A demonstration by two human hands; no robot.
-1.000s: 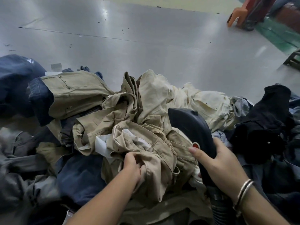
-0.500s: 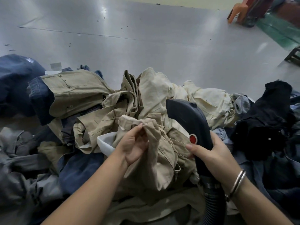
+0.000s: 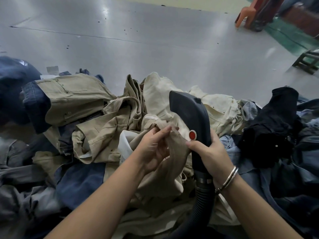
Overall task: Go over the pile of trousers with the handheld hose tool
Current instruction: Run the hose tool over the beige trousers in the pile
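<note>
A heap of trousers [image 3: 96, 131] in khaki, cream, navy and grey spreads across the table in front of me. My left hand [image 3: 153, 149] pinches a lifted fold of a khaki pair [image 3: 174, 169] at the centre. My right hand [image 3: 210, 156] grips the handle of the black hose tool [image 3: 189, 111], thumb just below its red button [image 3: 192, 135]. The tool's head points away from me, over cream trousers [image 3: 219, 109]. Its ribbed hose [image 3: 202, 200] drops toward me.
The grey table [image 3: 155, 49] stretches far beyond the pile. Black and denim garments [image 3: 276, 128] lie at the right, navy ones [image 3: 12, 87] at the far left. An orange plastic chair [image 3: 246, 12] and a stool [image 3: 307, 61] stand off the table's far right.
My left hand has lifted the khaki fold up from the pile and drawn it toward the tool. The tool's head has risen slightly with my right hand.
</note>
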